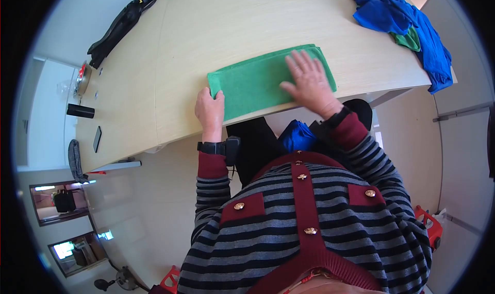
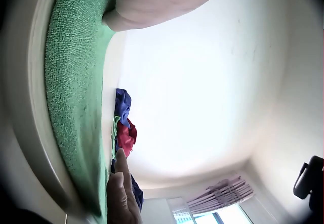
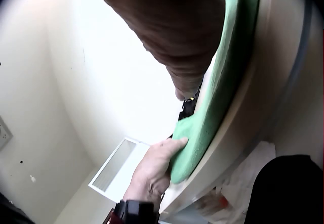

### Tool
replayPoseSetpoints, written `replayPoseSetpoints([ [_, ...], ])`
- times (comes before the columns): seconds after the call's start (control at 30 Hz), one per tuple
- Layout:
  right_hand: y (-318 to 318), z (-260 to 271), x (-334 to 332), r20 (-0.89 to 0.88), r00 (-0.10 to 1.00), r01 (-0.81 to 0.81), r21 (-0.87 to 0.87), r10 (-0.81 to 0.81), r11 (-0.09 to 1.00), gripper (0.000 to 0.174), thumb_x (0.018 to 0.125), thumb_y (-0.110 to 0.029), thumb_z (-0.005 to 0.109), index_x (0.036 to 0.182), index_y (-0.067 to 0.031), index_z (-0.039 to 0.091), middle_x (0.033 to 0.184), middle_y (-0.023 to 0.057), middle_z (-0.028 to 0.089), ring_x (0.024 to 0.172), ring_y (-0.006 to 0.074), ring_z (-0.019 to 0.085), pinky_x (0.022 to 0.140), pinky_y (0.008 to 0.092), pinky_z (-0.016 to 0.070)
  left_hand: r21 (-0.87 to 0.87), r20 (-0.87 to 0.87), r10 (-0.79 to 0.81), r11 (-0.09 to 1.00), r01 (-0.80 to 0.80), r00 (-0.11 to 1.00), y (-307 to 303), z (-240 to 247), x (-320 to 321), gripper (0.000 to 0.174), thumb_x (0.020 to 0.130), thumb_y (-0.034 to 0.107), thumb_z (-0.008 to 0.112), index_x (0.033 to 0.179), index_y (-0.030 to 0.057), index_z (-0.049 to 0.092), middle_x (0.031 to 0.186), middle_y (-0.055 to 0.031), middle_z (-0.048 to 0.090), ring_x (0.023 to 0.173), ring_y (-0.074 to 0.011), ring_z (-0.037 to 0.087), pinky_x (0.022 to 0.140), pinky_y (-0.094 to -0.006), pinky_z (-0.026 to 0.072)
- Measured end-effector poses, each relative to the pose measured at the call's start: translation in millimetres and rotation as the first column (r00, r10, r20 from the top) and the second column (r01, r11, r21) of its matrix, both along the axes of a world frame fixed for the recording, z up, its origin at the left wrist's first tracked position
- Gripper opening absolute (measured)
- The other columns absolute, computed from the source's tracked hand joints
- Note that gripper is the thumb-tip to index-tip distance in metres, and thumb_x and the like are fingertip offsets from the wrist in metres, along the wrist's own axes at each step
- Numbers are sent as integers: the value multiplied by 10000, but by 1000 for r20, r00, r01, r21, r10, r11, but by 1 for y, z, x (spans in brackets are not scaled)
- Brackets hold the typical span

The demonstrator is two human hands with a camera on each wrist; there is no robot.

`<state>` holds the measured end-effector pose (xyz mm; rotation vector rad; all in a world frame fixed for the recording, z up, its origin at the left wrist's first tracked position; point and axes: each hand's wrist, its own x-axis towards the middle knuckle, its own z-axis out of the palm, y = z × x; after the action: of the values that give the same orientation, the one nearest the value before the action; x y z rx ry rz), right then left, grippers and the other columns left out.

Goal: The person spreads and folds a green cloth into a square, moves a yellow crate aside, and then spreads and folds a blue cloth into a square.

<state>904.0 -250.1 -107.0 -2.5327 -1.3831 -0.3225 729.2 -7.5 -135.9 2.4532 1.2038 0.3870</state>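
A green towel (image 1: 258, 82), folded into a long rectangle, lies along the near edge of the table. My left hand (image 1: 210, 111) grips its left end, with the thumb on top of the cloth; the right wrist view shows this hand (image 3: 154, 168) at the towel's end too. Over the right part of the towel, my right hand (image 1: 312, 85) is spread flat, fingers straight and slightly blurred. In the left wrist view the towel's terry surface (image 2: 73, 87) fills the left side, with the right hand (image 2: 121, 196) beyond it.
Blue cloths (image 1: 384, 13) and a green one (image 1: 408, 39) lie heaped at the table's right, partly over the edge. A black case (image 1: 121, 28), a dark cylinder (image 1: 80, 111) and a phone (image 1: 97, 139) are on the left. Blue fabric (image 1: 297, 136) sits at the lap.
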Motion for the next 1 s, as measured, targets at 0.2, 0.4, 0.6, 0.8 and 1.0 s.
replayPoseSetpoints([
  [0.2,9,-8,-33,-101,979,-188,-90,179,978,988,873,-670,606,1540,16,356,1602,223,324,1509,392,264,1217,558,221,-672,539,187,683,286,821,14,-14,8,291,904,163,720,1120,-16,644,1040,-100,707,951,-229,673,874,-378,525],
  [0.4,5,-15,-29,-107,982,-173,-180,156,968,1019,864,-697,590,1530,39,361,1598,219,332,1508,397,262,1224,553,199,-820,571,383,238,520,726,20,-2,19,368,905,110,709,1235,-34,635,1150,-85,708,1032,-193,670,940,-351,518],
  [0.6,14,-25,-48,-99,974,-219,-157,206,963,984,879,-676,586,1525,35,374,1589,215,351,1509,383,261,1228,541,194,-733,680,371,316,602,633,4,41,28,324,908,115,709,1194,-23,650,1106,-68,706,1000,-164,665,912,-328,522],
  [0.8,-2,-22,-56,-108,955,-284,-89,274,955,869,914,-606,588,1484,31,435,1566,212,385,1499,370,284,1226,532,205,-667,729,146,373,645,669,-38,75,77,200,900,123,722,1043,-8,671,924,-44,691,813,-125,659,750,-285,535],
  [1.0,-34,-25,-62,-97,949,-307,-54,301,950,758,921,-540,608,1418,22,498,1483,193,464,1448,360,355,1221,528,219,-703,631,-32,398,589,775,-69,47,144,155,866,116,734,916,-10,657,784,-34,661,662,-125,628,617,-284,517],
])
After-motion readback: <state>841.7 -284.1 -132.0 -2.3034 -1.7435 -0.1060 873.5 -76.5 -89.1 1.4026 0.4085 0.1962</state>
